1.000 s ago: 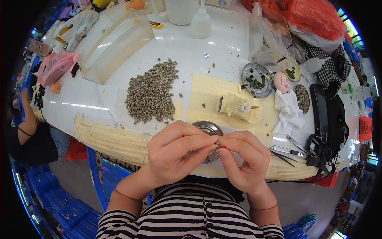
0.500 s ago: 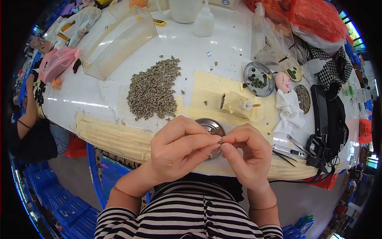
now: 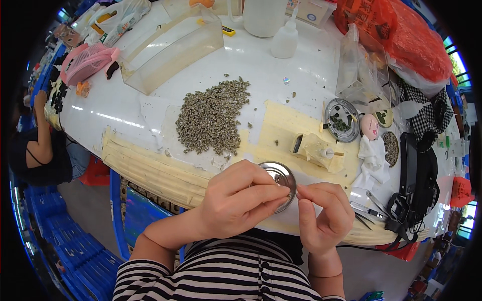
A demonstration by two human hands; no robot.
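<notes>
The round, shiny metal dish (image 3: 288,175) sits just right of and below the frame's centre, partly behind your left hand (image 3: 238,203). Your right hand (image 3: 327,215) is just beside it. Both grips are pinched, fingertips near but apart; whether they hold anything, I cannot tell. Small grey-brown metallic-looking pieces (image 3: 213,118) lie heaped left of centre on the glossy white surface (image 3: 263,65).

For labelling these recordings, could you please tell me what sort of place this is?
Probably a handwork workshop: a heap of tiny shiny grey pieces and a round silver metal dish lie on a white tabletop, with another person in black nearby.
</notes>
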